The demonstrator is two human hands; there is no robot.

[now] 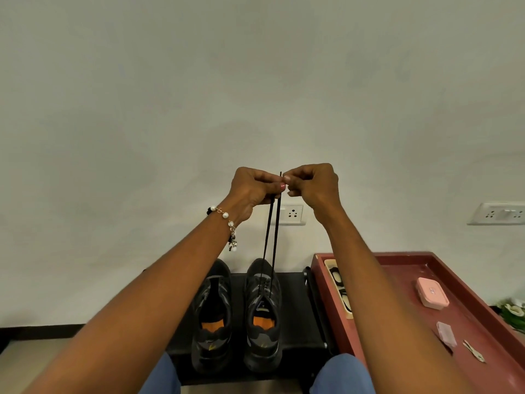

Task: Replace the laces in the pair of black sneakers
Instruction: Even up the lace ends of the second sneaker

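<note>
Two black sneakers with orange insoles stand side by side on a black stand, toes toward the wall. The left sneaker (212, 314) shows no lace. The right sneaker (262, 311) has a black lace (271, 237) threaded through its eyelets, and both lace strands rise taut to my hands, held high in front of the wall. My left hand (252, 191) grips the strands between thumb and curled fingers. My right hand (311, 184) pinches the lace tip beside it; the two hands touch at the fingertips.
The black stand (295, 308) sits against the white wall. To its right is a red table (426, 268) with a pink case (432, 292), a small pink box (446, 334), a key (473, 351) and a tray (339, 288). A wall socket (292, 214) is behind the hands.
</note>
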